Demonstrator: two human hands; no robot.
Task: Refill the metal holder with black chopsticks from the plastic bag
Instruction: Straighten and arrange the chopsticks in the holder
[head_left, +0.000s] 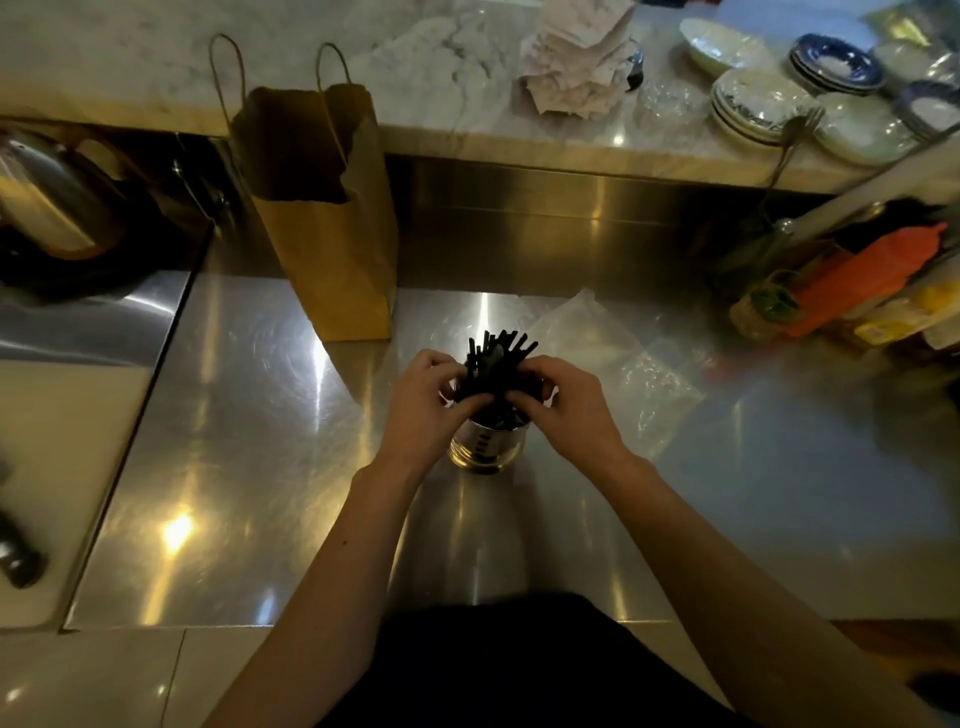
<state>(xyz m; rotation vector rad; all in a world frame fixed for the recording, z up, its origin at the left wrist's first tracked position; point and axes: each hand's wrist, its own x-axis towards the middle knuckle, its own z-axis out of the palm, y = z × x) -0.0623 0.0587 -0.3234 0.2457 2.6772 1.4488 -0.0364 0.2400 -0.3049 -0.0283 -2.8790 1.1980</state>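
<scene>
A shiny metal holder (487, 448) stands upright in the middle of the steel counter. A bundle of black chopsticks (497, 364) sticks up out of it, fanned at the top. My left hand (428, 402) grips the bundle from the left and my right hand (563, 402) grips it from the right, fingers curled around the sticks just above the holder's rim. The clear plastic bag (623, 358) lies flat and crumpled on the counter to the right, behind my right hand. Whether any chopsticks are inside it cannot be seen.
A tall brown paper bag (332, 228) stands behind and left of the holder. Sauce bottles, one orange (872, 275), lean at the right. Stacked plates (758, 101) and crumpled paper (576, 57) sit on the raised marble ledge. A kettle (47, 197) stands at the far left.
</scene>
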